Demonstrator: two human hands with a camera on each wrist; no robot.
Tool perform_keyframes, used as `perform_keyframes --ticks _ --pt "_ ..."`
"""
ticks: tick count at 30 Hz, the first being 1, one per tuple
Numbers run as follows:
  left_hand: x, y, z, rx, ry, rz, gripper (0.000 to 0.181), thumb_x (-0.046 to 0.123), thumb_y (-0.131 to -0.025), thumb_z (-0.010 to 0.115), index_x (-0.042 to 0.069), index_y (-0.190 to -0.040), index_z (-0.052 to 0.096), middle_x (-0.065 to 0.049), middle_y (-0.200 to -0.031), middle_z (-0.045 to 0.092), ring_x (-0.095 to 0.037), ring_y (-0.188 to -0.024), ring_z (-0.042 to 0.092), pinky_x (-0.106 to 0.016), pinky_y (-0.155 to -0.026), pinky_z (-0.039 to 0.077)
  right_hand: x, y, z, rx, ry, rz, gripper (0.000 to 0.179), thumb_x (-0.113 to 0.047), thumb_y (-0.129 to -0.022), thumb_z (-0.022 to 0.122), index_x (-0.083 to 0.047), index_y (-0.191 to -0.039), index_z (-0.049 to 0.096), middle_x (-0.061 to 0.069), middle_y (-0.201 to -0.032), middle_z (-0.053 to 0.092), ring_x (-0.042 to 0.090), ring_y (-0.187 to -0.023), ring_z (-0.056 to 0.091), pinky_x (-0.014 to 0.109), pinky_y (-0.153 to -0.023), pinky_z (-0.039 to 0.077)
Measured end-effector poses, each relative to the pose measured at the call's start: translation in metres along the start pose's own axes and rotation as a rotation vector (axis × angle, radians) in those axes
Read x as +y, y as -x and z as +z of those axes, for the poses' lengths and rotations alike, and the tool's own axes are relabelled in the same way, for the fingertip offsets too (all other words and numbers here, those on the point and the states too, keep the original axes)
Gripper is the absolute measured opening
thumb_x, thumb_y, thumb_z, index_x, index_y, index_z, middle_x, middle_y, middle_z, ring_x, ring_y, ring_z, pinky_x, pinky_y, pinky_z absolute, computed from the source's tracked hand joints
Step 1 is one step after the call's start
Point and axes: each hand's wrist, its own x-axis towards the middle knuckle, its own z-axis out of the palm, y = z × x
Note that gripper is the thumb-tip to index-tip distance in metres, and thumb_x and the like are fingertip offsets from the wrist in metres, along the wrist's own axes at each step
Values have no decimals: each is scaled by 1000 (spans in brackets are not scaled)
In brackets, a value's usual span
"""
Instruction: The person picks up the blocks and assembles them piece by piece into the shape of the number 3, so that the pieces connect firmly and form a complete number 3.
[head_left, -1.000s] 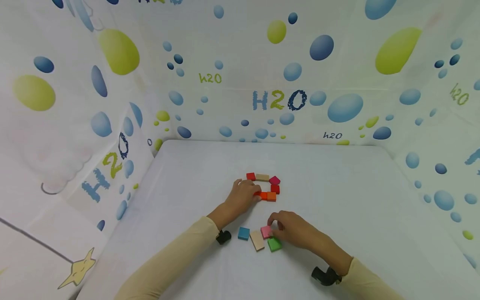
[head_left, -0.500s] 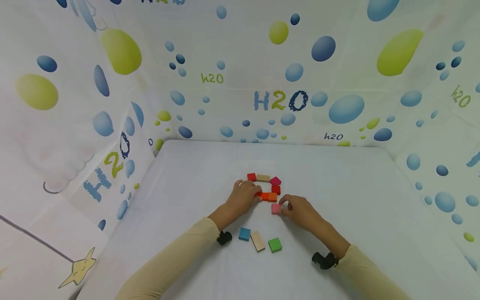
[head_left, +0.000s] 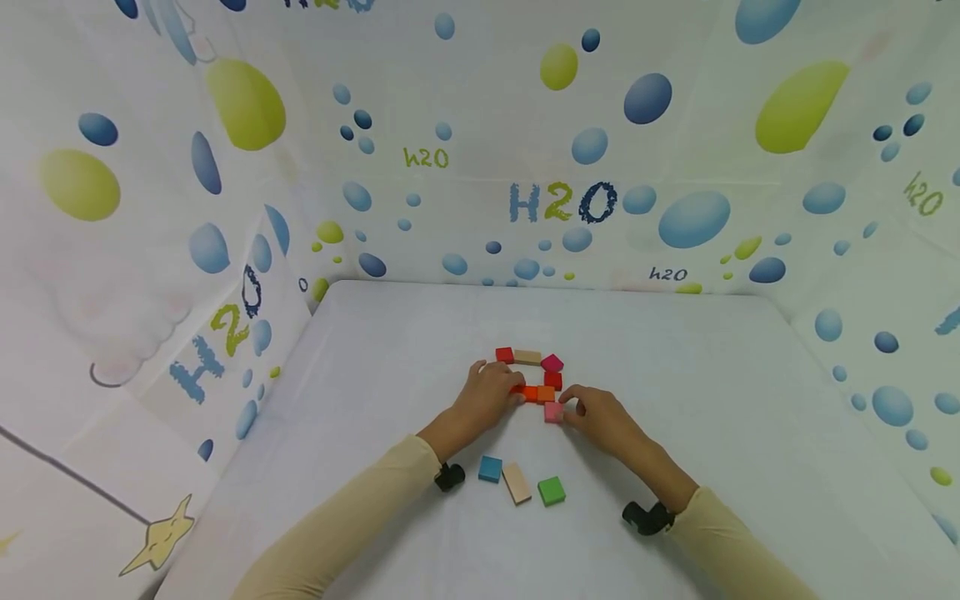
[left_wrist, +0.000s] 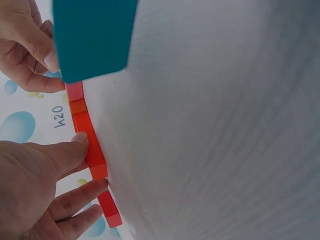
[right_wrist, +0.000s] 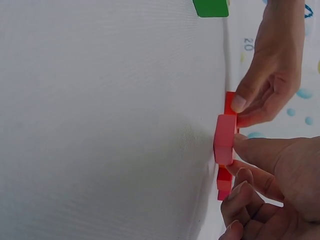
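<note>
Several small coloured blocks form a curved outline on the white surface. My left hand [head_left: 483, 397] is at its left side, the thumb and a finger pinching an orange-red block [left_wrist: 93, 147] in the near row. Against that row's right end lies an orange block [head_left: 546, 395]. My right hand [head_left: 606, 425] pinches a pink block [head_left: 552, 412] by its right side, just in front of the orange one. A red block [head_left: 552, 381], a crimson pointed block [head_left: 552, 363], a tan block [head_left: 527, 357] and another red block [head_left: 504, 356] continue the outline.
Nearer the person lie a blue block [head_left: 491, 468], a tan flat block [head_left: 517, 483] and a green block [head_left: 551, 491]. A printed sheet [head_left: 480, 208] with drops and lettering hangs behind the table [head_left: 675, 350] and along its sides.
My right hand has carried the pink block from beside the green block up to the orange one. My left hand has stayed at the near row.
</note>
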Motion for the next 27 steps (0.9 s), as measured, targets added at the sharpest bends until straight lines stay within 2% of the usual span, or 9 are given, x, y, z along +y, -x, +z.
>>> perform_keyframes --ticks 13,20,23,25,27 --pt "-1 -1 2 -8 11 -12 26 26 -100 76 16 -124 76 -5 -120 74 -24 -122 62 -58 -121 37 3 -2 3 13 -5 -3 25 -16 -99 75 -11 -123 71 2 -78 57 17 -70 51 26 -61 48" --pt "-2 0 3 5 6 -5 25 26 -99 77 17 -122 76 -4 -119 74 -24 -121 63 -59 -120 37 -6 9 -5 9 23 -39 32 -21 -97 77 -11 -127 70 0 -82 59 15 -72 52 24 -60 50" --pt "-2 0 3 -3 2 -12 26 27 -99 76 17 -123 76 -4 -120 74 -24 -122 62 -59 -121 36 -12 21 -12 -100 18 -140 32 -24 -95 80 -14 -124 71 -4 -85 61 13 -77 55 22 -64 52" --pt "-2 0 3 -6 -1 -15 26 28 -99 76 17 -123 76 -4 -120 74 -24 -123 62 -59 -121 36 -17 31 -16 -224 -10 -194 34 -27 -93 83 -17 -124 72 -6 -89 62 14 -83 57 23 -67 54" --pt "-2 0 4 -7 -4 -15 26 28 -99 76 17 -123 75 -4 -120 74 -24 -123 62 -58 -121 35 -20 40 -18 -346 -29 -210 36 -28 -90 85 -20 -123 72 -7 -92 62 14 -88 58 24 -70 55"
